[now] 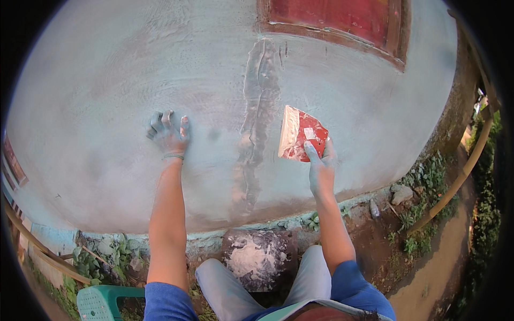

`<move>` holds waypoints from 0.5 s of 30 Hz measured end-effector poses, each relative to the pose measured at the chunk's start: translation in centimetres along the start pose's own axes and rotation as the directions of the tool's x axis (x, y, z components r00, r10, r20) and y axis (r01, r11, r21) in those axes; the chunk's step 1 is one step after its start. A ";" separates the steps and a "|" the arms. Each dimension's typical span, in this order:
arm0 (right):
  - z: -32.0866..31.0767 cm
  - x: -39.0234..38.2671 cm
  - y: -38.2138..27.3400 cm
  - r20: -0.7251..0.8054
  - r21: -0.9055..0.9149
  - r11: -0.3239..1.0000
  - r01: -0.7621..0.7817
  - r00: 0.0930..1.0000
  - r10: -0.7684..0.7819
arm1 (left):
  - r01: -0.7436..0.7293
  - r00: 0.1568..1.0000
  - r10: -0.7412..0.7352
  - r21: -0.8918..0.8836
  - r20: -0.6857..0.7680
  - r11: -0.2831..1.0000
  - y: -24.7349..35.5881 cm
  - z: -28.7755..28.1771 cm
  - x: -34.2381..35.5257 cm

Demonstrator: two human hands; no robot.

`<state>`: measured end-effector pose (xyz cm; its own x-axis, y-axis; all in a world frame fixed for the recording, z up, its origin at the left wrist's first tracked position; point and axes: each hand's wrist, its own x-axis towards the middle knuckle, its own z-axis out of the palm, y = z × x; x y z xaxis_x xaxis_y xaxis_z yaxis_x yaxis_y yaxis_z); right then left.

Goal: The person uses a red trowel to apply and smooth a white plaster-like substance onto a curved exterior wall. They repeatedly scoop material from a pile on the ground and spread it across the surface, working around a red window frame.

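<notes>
On the pale blue wall (96, 91), a rough vertical strip of grey filler (257, 112) runs down from below the red-framed window. Left of the strip, my left hand (168, 131), dusty with powder, is raised at the wall with its fingers bent and apart, holding nothing. Right of the strip, my right hand (318, 160) grips a red scraper (308, 128) that has a thick band of white putty along its left edge. Whether the scraper touches the wall, I cannot tell.
Below me, between my knees, lies a dark board (257, 257) with white putty. A green plastic stool (96, 305) stands at lower left. Bamboo poles (450, 192) cross both sides. Rocks (401, 192), weeds and a plastic bottle (375, 208) lie along the wall's base, beside a dirt path.
</notes>
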<state>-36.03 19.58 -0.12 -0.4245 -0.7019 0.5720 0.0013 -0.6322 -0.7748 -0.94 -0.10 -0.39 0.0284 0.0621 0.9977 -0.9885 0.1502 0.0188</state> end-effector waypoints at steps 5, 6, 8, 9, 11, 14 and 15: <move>-1.1 -1.2 2.2 0.004 0.144 0.974 -0.175 0.984 0.176 | 0.000 1.000 0.000 -0.005 -0.002 1.000 0.1 0.0 0.1; -0.7 -1.1 1.7 0.017 0.112 0.985 -0.131 0.991 0.130 | 0.003 1.000 -0.003 -0.008 -0.004 1.000 0.2 -0.2 0.1; 0.1 -0.8 0.5 0.044 0.052 0.998 -0.040 0.998 0.038 | 0.015 1.000 -0.014 -0.012 0.006 1.000 0.1 -0.4 0.2; 0.7 -0.4 -0.2 0.057 0.037 0.999 -0.009 0.998 0.007 | 0.023 1.000 -0.023 -0.018 0.014 1.000 0.2 -0.4 0.2; 2.0 0.8 -1.5 0.085 0.006 0.999 0.042 0.996 -0.042 | 0.022 1.000 -0.021 -0.041 0.015 0.999 0.1 -0.7 0.1; 3.8 3.4 -3.5 0.111 -0.115 0.957 0.265 0.961 -0.253 | 0.016 0.999 -0.011 -0.128 0.044 0.992 -0.7 -0.9 0.2; 4.5 4.3 -4.2 0.116 -0.166 0.926 0.339 0.939 -0.324 | 0.002 0.998 0.007 -0.159 0.059 0.987 -1.7 -1.2 0.6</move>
<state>-33.74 17.75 6.83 -0.2944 -0.4925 0.8190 -0.2931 -0.7691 -0.5679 0.91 0.87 0.04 0.0121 0.0045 0.9999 -0.9521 0.3057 0.0102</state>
